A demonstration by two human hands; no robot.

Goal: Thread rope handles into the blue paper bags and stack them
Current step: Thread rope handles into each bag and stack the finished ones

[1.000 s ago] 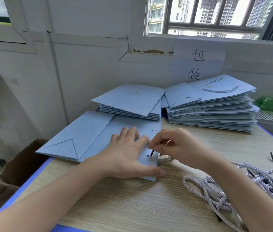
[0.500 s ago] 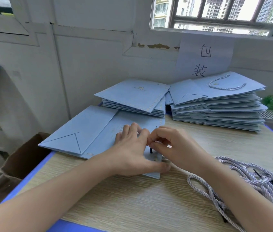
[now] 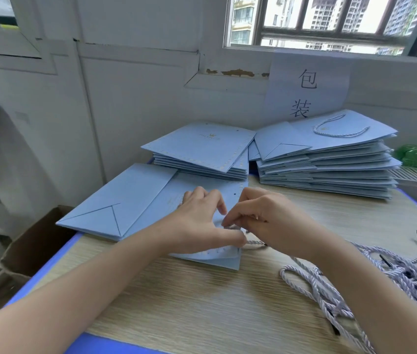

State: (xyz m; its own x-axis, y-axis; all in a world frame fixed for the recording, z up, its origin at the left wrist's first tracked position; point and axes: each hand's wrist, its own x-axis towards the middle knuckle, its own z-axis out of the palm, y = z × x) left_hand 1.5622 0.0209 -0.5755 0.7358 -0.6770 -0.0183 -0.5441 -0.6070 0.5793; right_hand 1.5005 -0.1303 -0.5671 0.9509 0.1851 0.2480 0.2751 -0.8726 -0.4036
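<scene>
A flat blue paper bag (image 3: 135, 200) lies on the wooden table (image 3: 202, 302), its top edge towards me on the right. My left hand (image 3: 202, 221) lifts the bag's upper layer at that edge, thumb and fingers curled round the paper. My right hand (image 3: 261, 218) pinches a pale twisted rope handle (image 3: 254, 243) right at the bag's edge, beside the left thumb. The rope's tip is hidden under my fingers. A punched hole (image 3: 235, 193) shows further along the edge.
A pile of loose rope handles (image 3: 370, 277) lies at the right. Behind stand a stack of bags without handles (image 3: 202, 149) and a taller stack (image 3: 330, 164) topped by a bag with a rope handle. A cardboard box (image 3: 36, 241) sits below the table's left edge.
My left hand went from pressing flat on the bag to lifting its top layer. My right hand moved down to the bag's edge, and the rope now runs between both hands.
</scene>
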